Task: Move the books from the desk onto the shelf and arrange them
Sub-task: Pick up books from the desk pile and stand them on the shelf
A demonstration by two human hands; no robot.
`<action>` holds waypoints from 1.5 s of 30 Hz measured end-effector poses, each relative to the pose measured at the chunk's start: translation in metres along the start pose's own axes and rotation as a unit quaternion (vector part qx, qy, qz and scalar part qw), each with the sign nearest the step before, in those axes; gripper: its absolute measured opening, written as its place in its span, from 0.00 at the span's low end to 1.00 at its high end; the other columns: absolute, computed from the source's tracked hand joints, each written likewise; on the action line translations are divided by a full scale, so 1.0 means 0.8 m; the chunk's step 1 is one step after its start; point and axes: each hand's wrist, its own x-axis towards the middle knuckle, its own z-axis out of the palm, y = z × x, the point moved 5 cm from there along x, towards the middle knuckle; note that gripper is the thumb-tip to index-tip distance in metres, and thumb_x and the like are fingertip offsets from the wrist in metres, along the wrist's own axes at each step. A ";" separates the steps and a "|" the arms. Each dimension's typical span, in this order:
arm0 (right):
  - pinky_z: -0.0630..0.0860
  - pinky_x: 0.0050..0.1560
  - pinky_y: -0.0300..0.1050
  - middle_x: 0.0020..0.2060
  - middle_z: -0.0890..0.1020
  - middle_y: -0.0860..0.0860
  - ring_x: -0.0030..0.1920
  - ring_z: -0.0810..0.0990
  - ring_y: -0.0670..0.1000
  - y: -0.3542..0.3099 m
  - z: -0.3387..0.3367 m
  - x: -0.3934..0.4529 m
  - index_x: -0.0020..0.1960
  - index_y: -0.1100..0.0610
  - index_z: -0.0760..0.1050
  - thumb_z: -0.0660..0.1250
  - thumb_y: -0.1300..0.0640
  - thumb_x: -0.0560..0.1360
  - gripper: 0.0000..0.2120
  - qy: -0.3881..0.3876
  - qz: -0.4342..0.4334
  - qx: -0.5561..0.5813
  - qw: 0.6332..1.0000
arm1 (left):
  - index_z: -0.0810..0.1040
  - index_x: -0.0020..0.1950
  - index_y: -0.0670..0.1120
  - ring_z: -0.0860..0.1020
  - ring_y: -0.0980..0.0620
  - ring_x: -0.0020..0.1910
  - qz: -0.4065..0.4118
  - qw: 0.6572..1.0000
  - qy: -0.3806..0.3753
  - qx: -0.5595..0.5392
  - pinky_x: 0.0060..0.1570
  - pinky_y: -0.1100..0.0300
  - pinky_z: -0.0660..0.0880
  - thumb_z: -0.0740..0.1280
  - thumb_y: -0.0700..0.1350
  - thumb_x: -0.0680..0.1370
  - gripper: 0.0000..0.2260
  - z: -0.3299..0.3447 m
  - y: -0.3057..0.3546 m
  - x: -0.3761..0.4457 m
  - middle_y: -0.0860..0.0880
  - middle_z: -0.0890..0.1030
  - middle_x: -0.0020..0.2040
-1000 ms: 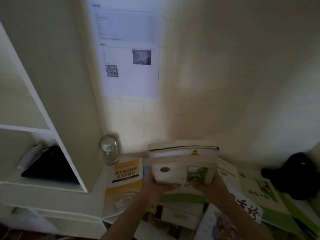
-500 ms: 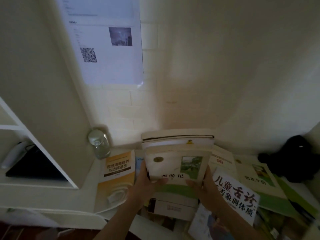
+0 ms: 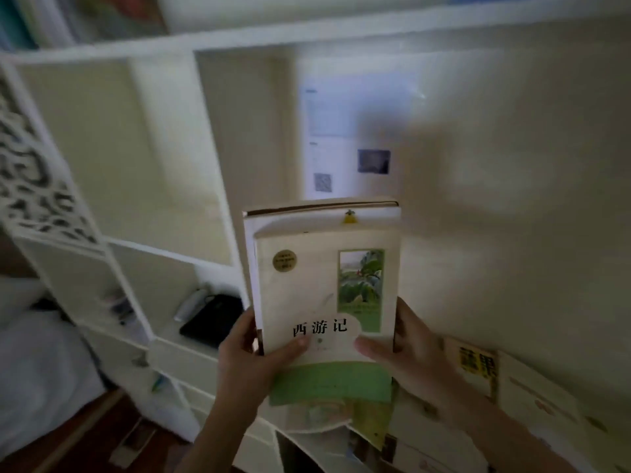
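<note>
White shelf (image 3: 177,254) fills the left of frame, a black pouch (image 3: 213,319) in its lower cubby. Both hands, left hand (image 3: 252,363) and right hand (image 3: 409,356), clamp a stack of books (image 3: 324,295) at center, fingers wrapped round its edges.

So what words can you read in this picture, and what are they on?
"西游记": on the cover of the front book held by the left hand and right hand.
Gold seal on that cover: too small to read.
Yellow book on the desk: big characters, too blurred.
Wall paper: text and QR code blurred.
</note>
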 end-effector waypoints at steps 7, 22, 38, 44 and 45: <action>0.79 0.49 0.37 0.54 0.82 0.36 0.54 0.82 0.39 -0.210 0.162 0.045 0.67 0.41 0.66 0.71 0.57 0.75 0.25 -0.128 -0.199 0.023 0.971 | 0.81 0.57 0.47 0.85 0.47 0.48 0.141 0.977 0.154 0.049 0.45 0.53 0.82 0.83 0.49 0.60 0.28 -0.181 0.202 -0.041 0.48 0.86 0.49; 0.79 0.56 0.41 0.54 0.82 0.41 0.53 0.81 0.40 -0.532 0.172 0.210 0.68 0.46 0.68 0.72 0.57 0.75 0.24 -0.109 -0.331 -0.016 0.937 | 0.76 0.61 0.47 0.84 0.47 0.50 0.303 0.941 0.148 0.016 0.47 0.47 0.82 0.82 0.54 0.60 0.33 -0.218 0.477 0.100 0.47 0.84 0.53; 0.76 0.57 0.70 0.59 0.82 0.54 0.56 0.82 0.60 -0.501 0.150 0.491 0.66 0.49 0.71 0.73 0.61 0.73 0.24 -0.085 -0.126 0.033 0.988 | 0.65 0.42 0.59 0.78 0.55 0.42 0.273 0.940 0.182 0.093 0.34 0.64 0.77 0.81 0.56 0.62 0.24 -0.178 0.472 0.395 0.55 0.77 0.43; 0.81 0.50 0.54 0.59 0.81 0.53 0.54 0.82 0.53 -0.507 0.174 0.519 0.66 0.51 0.71 0.70 0.62 0.75 0.21 -0.114 -0.124 0.003 0.986 | 0.73 0.61 0.48 0.69 0.48 0.60 0.284 0.900 0.296 0.149 0.60 0.45 0.74 0.77 0.65 0.57 0.39 -0.187 0.467 0.433 0.51 0.71 0.58; 0.80 0.45 0.48 0.59 0.81 0.52 0.52 0.82 0.50 -0.512 0.178 0.516 0.65 0.50 0.71 0.70 0.62 0.76 0.21 -0.108 -0.140 -0.043 0.983 | 0.72 0.64 0.47 0.67 0.49 0.62 0.284 0.894 0.312 0.152 0.63 0.45 0.72 0.78 0.64 0.59 0.39 -0.187 0.466 0.435 0.51 0.70 0.60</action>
